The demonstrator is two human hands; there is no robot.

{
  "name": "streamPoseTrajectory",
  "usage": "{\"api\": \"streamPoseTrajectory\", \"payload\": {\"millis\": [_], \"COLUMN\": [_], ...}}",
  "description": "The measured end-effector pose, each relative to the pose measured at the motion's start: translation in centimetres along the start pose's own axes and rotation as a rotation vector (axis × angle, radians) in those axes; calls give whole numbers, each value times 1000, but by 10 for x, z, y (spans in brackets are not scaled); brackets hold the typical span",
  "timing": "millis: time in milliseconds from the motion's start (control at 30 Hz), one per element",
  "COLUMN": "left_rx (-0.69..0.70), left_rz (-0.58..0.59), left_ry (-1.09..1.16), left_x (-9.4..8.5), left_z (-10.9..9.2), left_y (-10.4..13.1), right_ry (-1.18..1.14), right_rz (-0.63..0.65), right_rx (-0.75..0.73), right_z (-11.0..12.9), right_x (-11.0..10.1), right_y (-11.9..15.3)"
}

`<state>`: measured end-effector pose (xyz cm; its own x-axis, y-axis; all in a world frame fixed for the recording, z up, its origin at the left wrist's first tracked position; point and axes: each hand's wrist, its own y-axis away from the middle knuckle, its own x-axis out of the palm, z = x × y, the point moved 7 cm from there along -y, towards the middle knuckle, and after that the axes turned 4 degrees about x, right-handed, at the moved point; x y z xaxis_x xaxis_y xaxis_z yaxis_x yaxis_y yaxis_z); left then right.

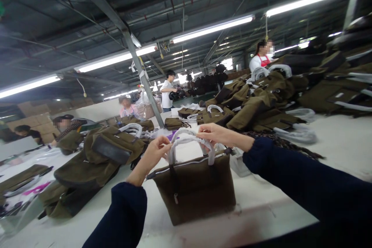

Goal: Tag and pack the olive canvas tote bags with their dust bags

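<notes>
An olive-brown handbag [200, 190] stands upright on the white table in front of me, its zipped top edge facing up. Its two handles [186, 133] are covered in whitish wrapping and arch above the zip. My left hand [155, 153] pinches the left side of a handle. With bent fingers, my right hand [213, 133] grips the wrapped handle near the top right of the arch. A small zip puller [176, 198] hangs on the bag's front face.
Heaps of similar olive bags lie on the table at left [95, 162] and right [255, 104]. Loose dark straps or fringe [293, 145] lie right of my bag. Several people stand or sit further back, beyond a slanted metal post [145, 77].
</notes>
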<state>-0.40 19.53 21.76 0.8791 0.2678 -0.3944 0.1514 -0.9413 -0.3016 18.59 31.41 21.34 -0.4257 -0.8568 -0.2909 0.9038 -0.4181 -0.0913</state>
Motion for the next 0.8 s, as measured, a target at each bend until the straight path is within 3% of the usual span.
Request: {"api": "streamPoseTrajectory", "payload": {"millis": [100, 267, 367, 500, 633, 800], "left_rx": [71, -13, -75, -70, 40, 168], "left_rz": [-36, 171, 244, 263, 199, -25], "left_ry": [-45, 58, 141, 91, -97, -381], "left_x": [0, 13, 16, 15, 15, 15], "left_z": [-7, -7, -7, -8, -8, -5], "left_y": [-20, -35, -35, -37, -43, -45], "right_ry": [-35, 183, 371, 458, 667, 877], "right_rz": [-12, -66, 47, 137, -83, -425], "right_rx": [40, 51, 39, -61, -224, -294], "right_z": [-5, -6, 1, 8, 11, 14], "right_x": [-1, -17, -17, -12, -16, -20], "right_y": [-7, -21, -28, -35, -41, -35]}}
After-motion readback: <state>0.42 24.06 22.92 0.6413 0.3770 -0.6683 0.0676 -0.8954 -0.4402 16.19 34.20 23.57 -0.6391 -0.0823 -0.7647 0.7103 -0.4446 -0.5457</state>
